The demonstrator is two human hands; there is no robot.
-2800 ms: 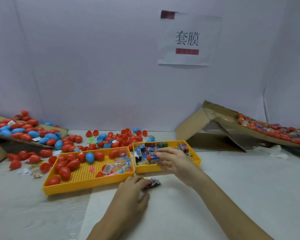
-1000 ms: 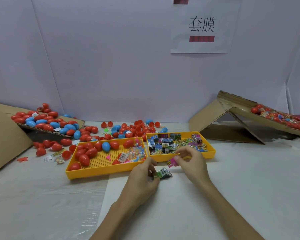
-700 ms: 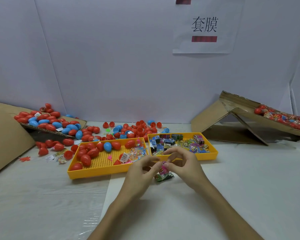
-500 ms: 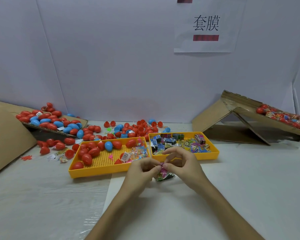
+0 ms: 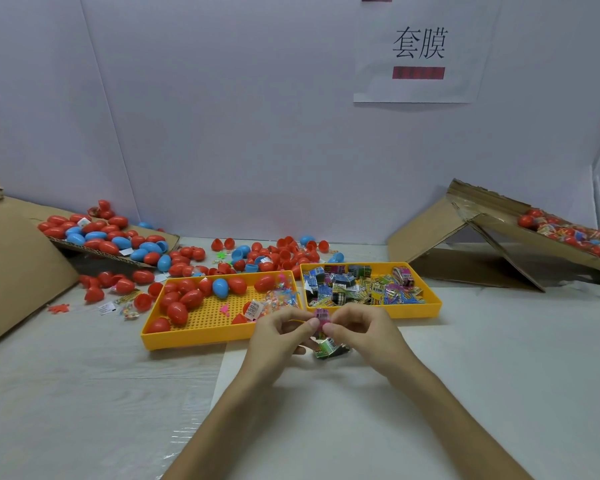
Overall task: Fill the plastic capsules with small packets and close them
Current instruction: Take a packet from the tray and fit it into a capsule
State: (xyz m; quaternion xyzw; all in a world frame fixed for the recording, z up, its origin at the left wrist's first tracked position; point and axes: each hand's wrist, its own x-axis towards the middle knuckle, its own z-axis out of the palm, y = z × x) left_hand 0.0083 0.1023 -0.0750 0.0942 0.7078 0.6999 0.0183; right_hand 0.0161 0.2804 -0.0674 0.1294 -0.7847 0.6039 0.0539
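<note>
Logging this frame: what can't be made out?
Head view only.
- Pink packet: mostly covered by the fingertips of left hand and right hand; print unreadable.
- Packets on the table: partly behind the hands; count unclear.
- Capsules on the right ramp: cut off by the frame edge.
- Tray packet labels: too small.

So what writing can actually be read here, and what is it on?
"套膜": black characters on the white paper sheet on the wall.
Red bar under them: blurred, unreadable.
Packets in the right yellow tray: print too small to read.
White label in the left yellow tray: too small.
Pink packet pinched by the left hand and right hand: blurred.
</note>
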